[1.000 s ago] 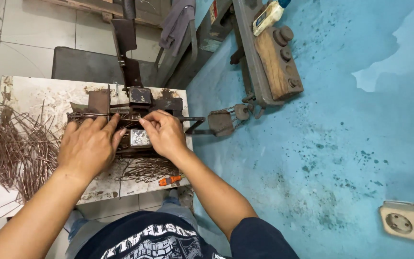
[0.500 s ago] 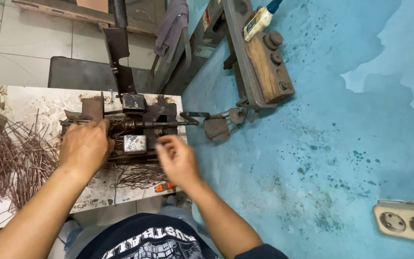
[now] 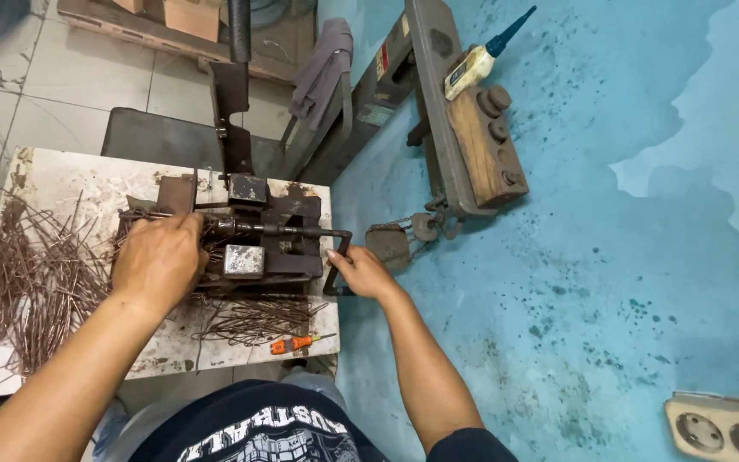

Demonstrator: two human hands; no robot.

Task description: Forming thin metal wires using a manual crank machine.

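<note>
Since a second ago the right hand [image 3: 363, 274] has left the middle of the bending jig [image 3: 254, 244], where it sat beside the left, and swung out to the crank handle [image 3: 335, 261] at the jig's right end; its fingers are now closed around the bent, downturned part of that handle, just off the bench edge. Left hand [image 3: 157, 261] has hardly shifted: it lies palm-down on the left side of the jig, fingers curled over what seems to be a wire rod [image 3: 143, 216] running into the mechanism, pinning it, though the grip itself is hidden under the hand. To the outside of this hand spreads a loose heap of straight wire rods [image 3: 19, 274] on the worn white bench [image 3: 70, 180]; toward the person's body from it lies a smaller pile of bent wire pieces [image 3: 254, 318], with an orange screwdriver [image 3: 294, 344] next to them. Judging by the two grips, a rod is loaded and the bending stroke is about to be made. That stroke would call for swinging the handle steadily with the right hand while the left keeps the rod seated and its fingertips away from the moving parts.
</note>
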